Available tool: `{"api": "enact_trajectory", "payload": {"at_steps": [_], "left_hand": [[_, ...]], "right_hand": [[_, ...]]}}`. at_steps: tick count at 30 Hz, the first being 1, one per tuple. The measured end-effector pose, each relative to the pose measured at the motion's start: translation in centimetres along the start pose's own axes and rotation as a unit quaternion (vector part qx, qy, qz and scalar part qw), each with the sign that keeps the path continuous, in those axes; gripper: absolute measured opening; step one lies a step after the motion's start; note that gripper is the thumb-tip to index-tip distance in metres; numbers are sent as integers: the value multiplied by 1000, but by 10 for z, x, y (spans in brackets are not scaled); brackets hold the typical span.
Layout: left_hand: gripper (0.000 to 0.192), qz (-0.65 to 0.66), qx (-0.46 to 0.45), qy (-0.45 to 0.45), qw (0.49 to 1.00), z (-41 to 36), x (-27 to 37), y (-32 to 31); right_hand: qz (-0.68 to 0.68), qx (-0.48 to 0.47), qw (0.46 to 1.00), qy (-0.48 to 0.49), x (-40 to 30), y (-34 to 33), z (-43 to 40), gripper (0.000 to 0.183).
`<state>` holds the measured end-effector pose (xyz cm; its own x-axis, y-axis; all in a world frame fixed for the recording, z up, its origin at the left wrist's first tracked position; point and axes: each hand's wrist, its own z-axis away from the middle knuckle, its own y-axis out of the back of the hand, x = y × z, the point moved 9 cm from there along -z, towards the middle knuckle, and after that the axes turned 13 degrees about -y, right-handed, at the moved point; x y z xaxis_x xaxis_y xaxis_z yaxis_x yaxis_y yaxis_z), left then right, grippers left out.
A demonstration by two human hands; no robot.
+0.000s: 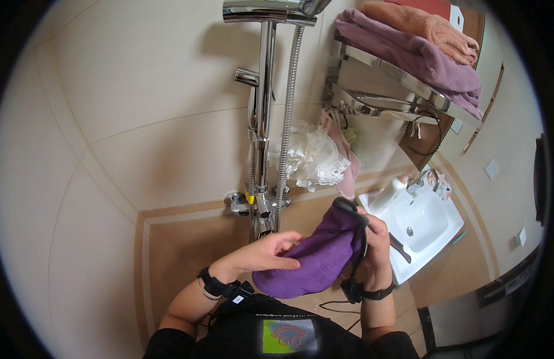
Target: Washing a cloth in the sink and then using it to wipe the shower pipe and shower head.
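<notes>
A purple plush cloth item with a dark-edged opening (pixel 317 260), perhaps a cap or bag, hangs before my chest. My right hand (pixel 376 233) grips it near the dark rim at its upper right. Against its left side rests my left hand (pixel 279 256), with the thumb lying on the fabric and the fingers partly behind it; whether they pinch it is unclear. Both wrists wear black bands with small devices.
Ahead stands a chrome shower column (pixel 267 112) with a metal hose (pixel 288 121). White lace mesh (pixel 319 157) hangs beside it. Right are a white washbasin (pixel 452 220), a pump bottle (pixel 389 195), a brown comb (pixel 400 248) and a rack (pixel 380 67) with folded towels (pixel 411 54).
</notes>
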<state>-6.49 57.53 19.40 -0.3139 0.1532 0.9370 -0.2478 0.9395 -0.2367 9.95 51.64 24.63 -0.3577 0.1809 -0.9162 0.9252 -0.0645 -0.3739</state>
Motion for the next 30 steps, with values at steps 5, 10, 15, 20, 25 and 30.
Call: {"api": "enact_trajectory", "payload": {"at_steps": [5, 10, 15, 20, 25, 30], "left_hand": [[29, -117, -5, -78, 990, -8, 34, 0], [32, -312, 77, -153, 935, -31, 53, 10], [61, -610, 320, -265, 675, -10, 73, 45], [49, -494, 335, -188, 780, -20, 31, 90], [20, -382, 282, -198, 857, -27, 24, 68], [13, -363, 271, -227, 862, -4, 46, 44]], "right_hand": [[-281, 47, 958, -23, 16, 7, 4, 44], [-63, 34, 965, -253, 121, 0, 7, 42], [-224, 17, 940, -257, 122, 7, 13, 41], [-232, 60, 958, -159, 84, 6, -2, 41], [-125, 154, 980, -11, 17, 10, -17, 41], [94, 16, 989, 114, -32, -48, -78, 46]]}}
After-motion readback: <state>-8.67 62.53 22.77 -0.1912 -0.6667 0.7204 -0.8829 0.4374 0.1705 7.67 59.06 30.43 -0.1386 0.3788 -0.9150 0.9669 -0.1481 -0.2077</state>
